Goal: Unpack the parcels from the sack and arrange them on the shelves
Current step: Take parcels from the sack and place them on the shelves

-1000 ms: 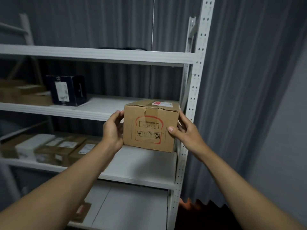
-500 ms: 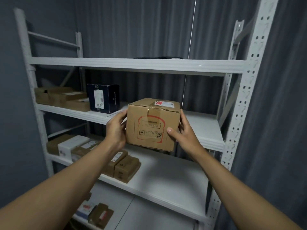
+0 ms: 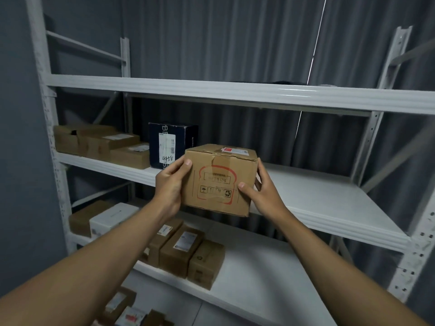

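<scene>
Left hand (image 3: pixel 170 187) and right hand (image 3: pixel 265 193) grip the cardboard box (image 3: pixel 220 178) from either side, held in front of the middle shelf (image 3: pixel 324 203). A dark box (image 3: pixel 172 144) stands just left of it on that shelf, brown parcels (image 3: pixel 101 144) beyond. Lower shelf (image 3: pixel 249 285) carries more brown parcels (image 3: pixel 186 252); white metal rack, grey curtain (image 3: pixel 235 38) behind.

We're in a small stockroom or parcel storage rm: a white bolt-together metal rack (image 3: pixel 235 92) w/ perforated uprights fills the wall, its shelves stacked w/ taped cardboard parcels (image 3: pixel 101 143) bearing shipping labels, plus a dark labelled box (image 3: pixel 173 144) w/ a handwritten no. Grey curtains (image 3: pixel 235 38) hang behind; grey wall at left.
</scene>
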